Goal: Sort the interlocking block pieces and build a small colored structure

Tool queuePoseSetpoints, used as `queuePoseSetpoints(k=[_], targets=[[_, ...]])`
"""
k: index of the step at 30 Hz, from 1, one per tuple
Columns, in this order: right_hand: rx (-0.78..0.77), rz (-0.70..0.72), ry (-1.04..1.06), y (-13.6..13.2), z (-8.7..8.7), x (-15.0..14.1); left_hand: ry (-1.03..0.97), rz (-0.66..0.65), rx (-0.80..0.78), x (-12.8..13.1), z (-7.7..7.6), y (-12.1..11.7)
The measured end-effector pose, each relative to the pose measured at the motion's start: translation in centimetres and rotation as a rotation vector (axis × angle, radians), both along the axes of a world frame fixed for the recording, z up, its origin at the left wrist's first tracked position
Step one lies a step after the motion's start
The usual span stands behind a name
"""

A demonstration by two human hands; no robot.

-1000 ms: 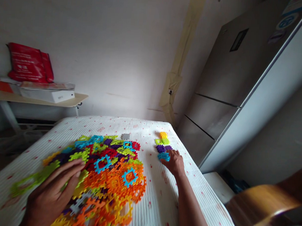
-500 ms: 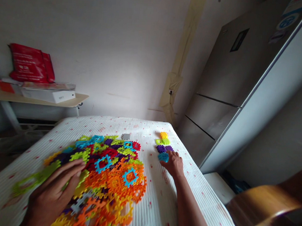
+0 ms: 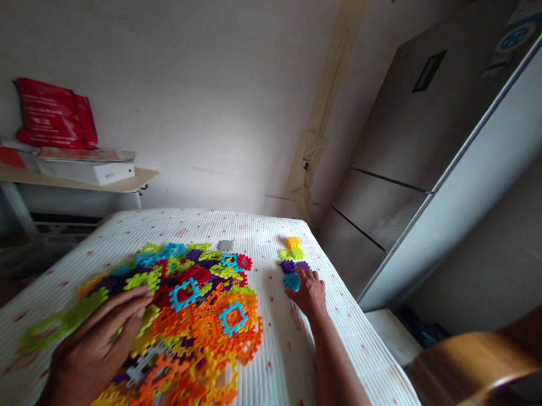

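Your right hand (image 3: 311, 293) curled, grip unclear, seemingly steadying the blue toothed plastic block (image 3: 290, 281); your left hand (image 3: 96, 342), loosely parted, overlay multicoloured plastic pieces (image 3: 205, 330).

open strip of cloth (image 3: 285, 344) between the mound of pieces (image 3: 202, 329) and the right forearm (image 3: 341, 367), gray piece (image 3: 225, 245) just past the mound, right hand (image 3: 312, 291) blocking the blue piece's (image 3: 290, 281) right side, refrigerator (image 3: 390, 148) bounding the right, room under the left hand (image 3: 98, 339) hard to judge
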State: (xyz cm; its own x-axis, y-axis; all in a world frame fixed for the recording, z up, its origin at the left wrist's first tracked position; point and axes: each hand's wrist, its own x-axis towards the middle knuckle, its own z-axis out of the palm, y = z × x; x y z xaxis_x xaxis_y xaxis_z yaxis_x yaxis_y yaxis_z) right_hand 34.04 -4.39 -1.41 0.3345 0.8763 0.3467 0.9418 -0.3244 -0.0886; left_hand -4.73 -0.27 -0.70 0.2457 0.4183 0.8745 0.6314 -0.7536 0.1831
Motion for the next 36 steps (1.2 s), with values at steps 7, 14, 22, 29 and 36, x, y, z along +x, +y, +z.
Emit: queuePoseSetpoints(k=[7, 14, 22, 29, 36], targets=[[0.036, 0.124, -0.054, 0.7, -0.4, -0.3, 0.005, 0.006, -0.014, -0.2, -0.6, 0.3], [0.059, 0.134, -0.048, 1.7, -1.7, -0.3, 0.009, 0.004, 0.014, -0.2, -0.6, 0.5], [0.090, 0.105, -0.089, 2.0, -2.4, -0.1, 0.007, 0.027, 0.001, -0.4, -0.4, 0.4], [0.093, 0.081, -0.094, 2.1, -2.9, 0.1, 0.008, 0.092, -0.072, -0.2, -0.4, 0.6], [0.218, 0.161, -0.154, 2.0, -2.8, 0.2, -0.088, 0.205, -0.311, -2.0, 0.2, 1.2]])
